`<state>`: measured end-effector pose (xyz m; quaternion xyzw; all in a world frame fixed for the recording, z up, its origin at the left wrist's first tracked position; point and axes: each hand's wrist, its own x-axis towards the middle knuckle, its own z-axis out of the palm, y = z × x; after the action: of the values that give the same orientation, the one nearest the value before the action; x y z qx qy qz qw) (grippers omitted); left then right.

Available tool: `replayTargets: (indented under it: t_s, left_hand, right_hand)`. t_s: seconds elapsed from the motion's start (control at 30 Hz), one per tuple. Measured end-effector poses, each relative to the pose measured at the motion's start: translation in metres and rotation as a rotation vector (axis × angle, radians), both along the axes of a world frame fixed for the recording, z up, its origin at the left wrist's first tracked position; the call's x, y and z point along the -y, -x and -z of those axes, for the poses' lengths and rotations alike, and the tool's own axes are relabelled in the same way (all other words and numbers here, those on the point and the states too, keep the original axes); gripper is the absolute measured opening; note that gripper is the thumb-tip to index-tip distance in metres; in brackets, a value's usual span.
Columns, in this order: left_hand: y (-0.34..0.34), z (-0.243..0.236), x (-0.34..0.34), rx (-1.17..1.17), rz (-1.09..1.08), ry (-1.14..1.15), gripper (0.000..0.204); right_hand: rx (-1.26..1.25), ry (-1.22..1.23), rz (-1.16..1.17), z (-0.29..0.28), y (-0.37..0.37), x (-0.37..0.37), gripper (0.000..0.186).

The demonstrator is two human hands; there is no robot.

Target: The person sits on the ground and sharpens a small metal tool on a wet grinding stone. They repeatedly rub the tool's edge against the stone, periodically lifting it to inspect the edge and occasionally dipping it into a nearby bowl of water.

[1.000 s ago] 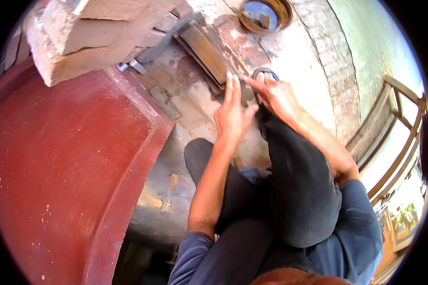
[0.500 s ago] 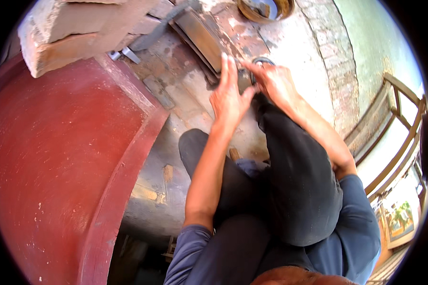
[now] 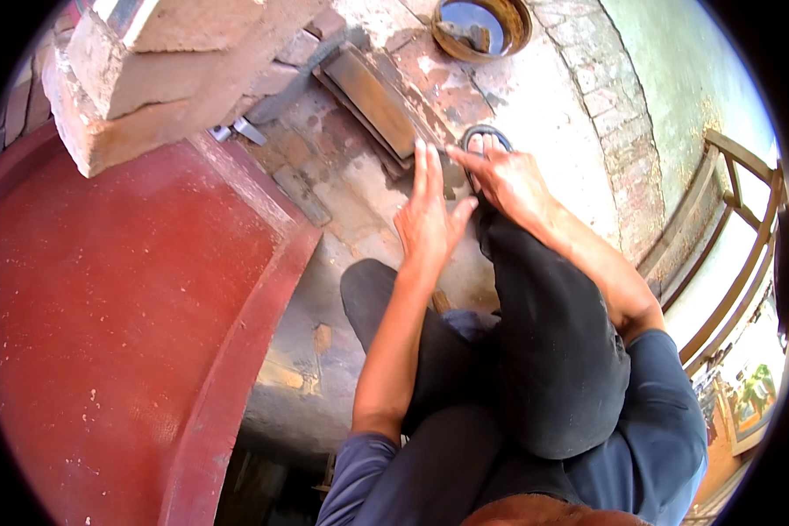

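A long, flat brown sharpening block [image 3: 368,96] lies at a slant on a dark base on the brick floor. My left hand [image 3: 425,219] reaches to its near end, two fingers stretched out straight on or just above it and the thumb spread. My right hand [image 3: 508,184] is curled at the same end, index finger pointing left toward the left fingertips, gripping something thin that I cannot make out. Just behind it my sandalled foot [image 3: 486,140] rests on the floor, below my raised black-trousered knee [image 3: 561,359].
A round bowl [image 3: 478,48] with water and a lump inside sits beyond the block. A red curved panel [image 3: 123,333] fills the left, below pale brickwork [image 3: 149,79] and small metal pieces [image 3: 247,131]. A wooden frame [image 3: 736,153] leans by the right wall.
The whole view shifted up about half a second ago and is back lower now. My hands stay at the block's near end, with little visible change in their pose.
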<state>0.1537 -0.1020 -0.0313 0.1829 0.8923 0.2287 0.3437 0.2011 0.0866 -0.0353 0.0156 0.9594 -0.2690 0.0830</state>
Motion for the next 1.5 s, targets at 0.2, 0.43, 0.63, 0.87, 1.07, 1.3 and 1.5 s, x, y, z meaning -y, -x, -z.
replayTargets:
  t_s: [0.2,0.43,0.63,0.87,1.07,1.3,1.5]
  left_hand:
    - [0.027,0.008,-0.008,-0.118,-0.061,-0.044,0.118]
    - [0.007,0.003,-0.003,-0.025,-0.047,-0.043,0.116]
    - [0.005,-0.008,-0.004,0.083,-0.015,0.042,0.113]
    - [0.045,0.010,-0.012,-0.105,-0.036,0.011,0.109]
    - [0.075,0.008,-0.010,-0.176,-0.035,0.038,0.109]
    - [0.056,0.016,-0.012,-0.176,-0.052,-0.064,0.114]
    - [0.057,0.018,-0.003,-0.190,-0.026,-0.004,0.116]
  right_hand:
    - [0.150,0.147,0.063,-0.006,0.035,0.001,0.058]
    - [0.050,-0.017,0.017,-0.002,0.008,0.002,0.054]
    - [-0.036,0.016,0.015,0.004,-0.001,0.000,0.056]
    - [0.062,0.081,0.048,0.003,0.047,-0.002,0.055]
    - [-0.085,-0.007,0.014,0.014,0.080,0.004,0.056]
    - [-0.047,0.012,0.025,0.018,0.059,0.003,0.060]
    - [0.029,0.034,0.002,0.009,0.066,0.008,0.060]
